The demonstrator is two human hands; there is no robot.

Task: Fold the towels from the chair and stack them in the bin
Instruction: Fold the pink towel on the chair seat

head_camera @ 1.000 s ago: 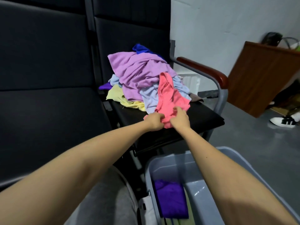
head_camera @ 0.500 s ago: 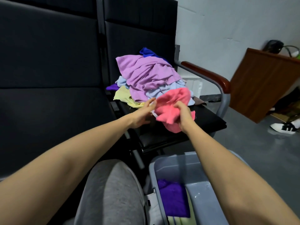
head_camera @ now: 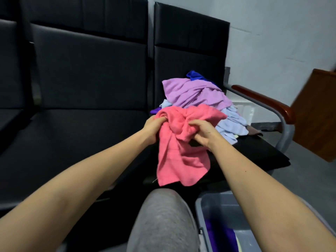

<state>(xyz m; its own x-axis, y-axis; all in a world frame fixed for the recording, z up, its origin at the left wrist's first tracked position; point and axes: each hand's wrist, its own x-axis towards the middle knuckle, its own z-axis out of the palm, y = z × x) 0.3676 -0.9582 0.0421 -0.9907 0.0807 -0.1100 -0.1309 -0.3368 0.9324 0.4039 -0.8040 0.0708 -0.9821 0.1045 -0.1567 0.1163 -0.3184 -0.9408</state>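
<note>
1. We see the left hand (head_camera: 153,127) with its fingers curled tight into the upper left corner of the pink towel (head_camera: 180,160), gripping a bunch of cloth.
2. The right hand (head_camera: 203,132) grips the same towel just to the right, fingers bent and dug into a crumpled fold.
3. The pink towel hangs from both hands, held up in front of the chair seat (head_camera: 254,151). Its loose lower edge reaches down near a knee in grey cloth (head_camera: 163,220).
4. Behind the hands, on the far part of the seat, lies the pile: a lilac towel (head_camera: 196,91) on top, a pale blue towel (head_camera: 231,122) spilling to the right and a dark blue towel (head_camera: 195,75) at the back.
5. The grey bin (head_camera: 214,206) stands near us at lower right, partly hidden by the right forearm, with a purple towel (head_camera: 218,235) inside.
6. To the right of the pile we see the chair's brown armrest (head_camera: 263,100).
</note>
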